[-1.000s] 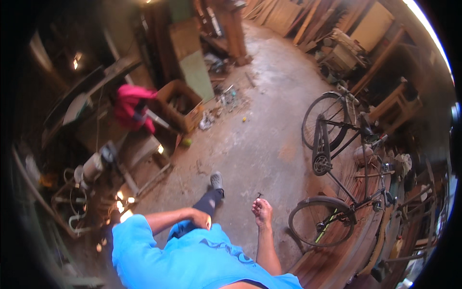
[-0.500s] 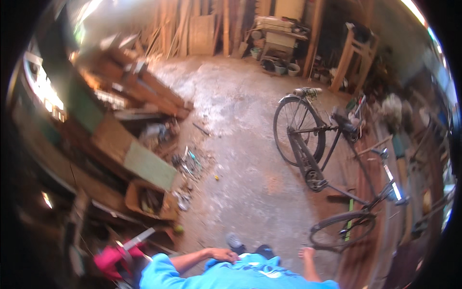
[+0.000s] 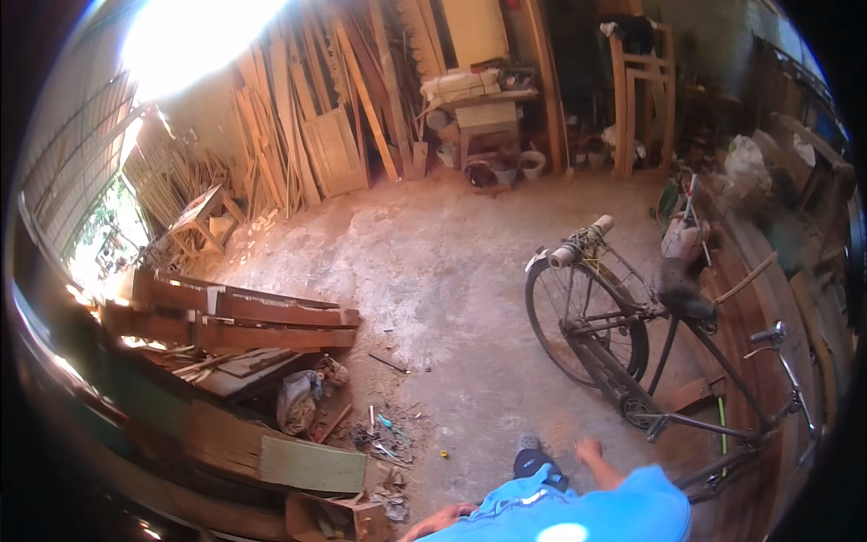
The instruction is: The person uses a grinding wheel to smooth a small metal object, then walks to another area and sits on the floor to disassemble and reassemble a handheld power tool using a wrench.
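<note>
My left hand (image 3: 452, 515) is low in the view, at the side of my blue shirt (image 3: 587, 510). The shirt's edge partly covers its fingers, so its grip is unclear. My right hand (image 3: 589, 447) hangs in front of me over the concrete floor (image 3: 470, 334), fingers loosely apart and nothing visible in it. A shoe (image 3: 527, 443) shows just left of it. The nearest large thing to the right hand is a black bicycle (image 3: 623, 397), parked on the right with a rolled bundle (image 3: 581, 241) tied on its rear rack.
Reddish timber beams (image 3: 244, 325) and a pale green board (image 3: 312, 463) jut in from the left. Scraps (image 3: 388, 438) and a small yellow piece (image 3: 443, 453) litter the floor. Planks (image 3: 289, 117) lean at the back, near a cluttered bench (image 3: 488, 108) and buckets (image 3: 531, 163).
My view has swung left and up, bringing in a bright opening and more leaning planks. The bicycle appears lower. My right hand has swung forward; my left sits lower in view.
</note>
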A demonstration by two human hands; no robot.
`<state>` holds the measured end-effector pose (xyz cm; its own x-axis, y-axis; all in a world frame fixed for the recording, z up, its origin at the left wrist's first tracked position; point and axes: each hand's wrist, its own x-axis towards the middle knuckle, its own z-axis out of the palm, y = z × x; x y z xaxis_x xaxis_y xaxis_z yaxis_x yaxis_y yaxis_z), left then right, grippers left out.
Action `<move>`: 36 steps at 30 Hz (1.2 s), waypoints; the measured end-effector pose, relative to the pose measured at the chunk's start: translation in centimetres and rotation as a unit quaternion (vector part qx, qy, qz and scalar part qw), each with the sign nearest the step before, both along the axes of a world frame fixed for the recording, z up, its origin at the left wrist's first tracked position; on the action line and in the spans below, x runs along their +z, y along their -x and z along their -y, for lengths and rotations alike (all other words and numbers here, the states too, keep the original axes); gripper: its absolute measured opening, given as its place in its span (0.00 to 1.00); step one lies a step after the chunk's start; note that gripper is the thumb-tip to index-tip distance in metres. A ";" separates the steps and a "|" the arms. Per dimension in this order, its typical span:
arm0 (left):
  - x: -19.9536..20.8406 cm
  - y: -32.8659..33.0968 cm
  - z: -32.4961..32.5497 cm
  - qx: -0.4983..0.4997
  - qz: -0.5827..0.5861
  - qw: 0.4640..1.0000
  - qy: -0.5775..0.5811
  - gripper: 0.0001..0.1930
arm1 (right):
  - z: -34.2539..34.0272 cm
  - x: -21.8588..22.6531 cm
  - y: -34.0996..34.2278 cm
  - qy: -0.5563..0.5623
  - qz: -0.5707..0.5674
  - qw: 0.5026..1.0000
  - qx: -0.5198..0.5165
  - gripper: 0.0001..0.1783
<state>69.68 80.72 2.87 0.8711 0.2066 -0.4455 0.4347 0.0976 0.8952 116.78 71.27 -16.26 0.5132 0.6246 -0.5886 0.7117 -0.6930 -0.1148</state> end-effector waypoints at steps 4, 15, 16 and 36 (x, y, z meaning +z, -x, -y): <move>2.4 -3.8 -9.8 0.015 0.049 0.998 -0.025 0.28 | -30.5 9.8 -2.4 -0.308 -0.243 0.905 -0.165 0.14; 3.8 -14.9 -43.2 -0.059 -0.029 0.998 0.003 0.20 | -72.7 20.7 -0.2 -0.372 -0.397 0.839 -0.016 0.10; 3.5 -14.8 -46.8 -0.064 -0.022 0.998 0.006 0.20 | -73.5 17.7 -1.5 -0.355 -0.350 0.867 0.010 0.11; 1.9 -13.1 -104.7 0.237 0.020 0.965 0.113 0.16 | -114.2 7.0 -17.2 -0.030 0.020 0.981 0.189 0.20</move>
